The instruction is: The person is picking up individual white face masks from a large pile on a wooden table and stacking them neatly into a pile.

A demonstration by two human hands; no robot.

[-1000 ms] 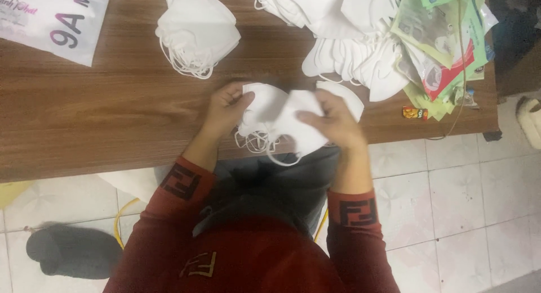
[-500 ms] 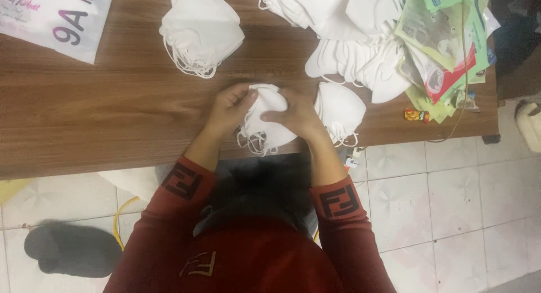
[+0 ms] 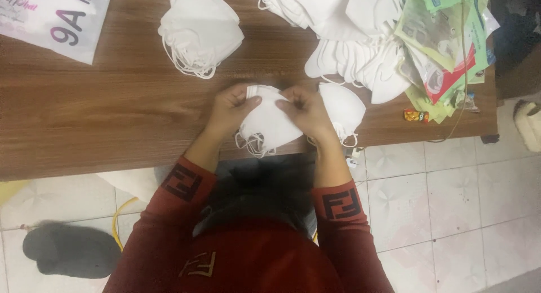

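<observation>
Both my hands grip a small stack of white folded face masks (image 3: 265,124) at the near edge of the wooden table (image 3: 112,112). My left hand (image 3: 228,110) pinches its left top corner, and my right hand (image 3: 304,110) pinches the right top. Ear loops dangle from the stack over the table edge. Another white mask (image 3: 341,107) lies flat just right of my right hand.
A pile of white masks (image 3: 200,31) sits at the back centre-left. A larger heap of masks (image 3: 349,39) lies at the back right beside green printed packets (image 3: 445,39). A white printed bag (image 3: 51,17) is far left. A small orange wrapper (image 3: 416,115) lies right.
My hands have come together on the stack, squaring it up. One mask that my right hand held has been set down on the table to the right.
</observation>
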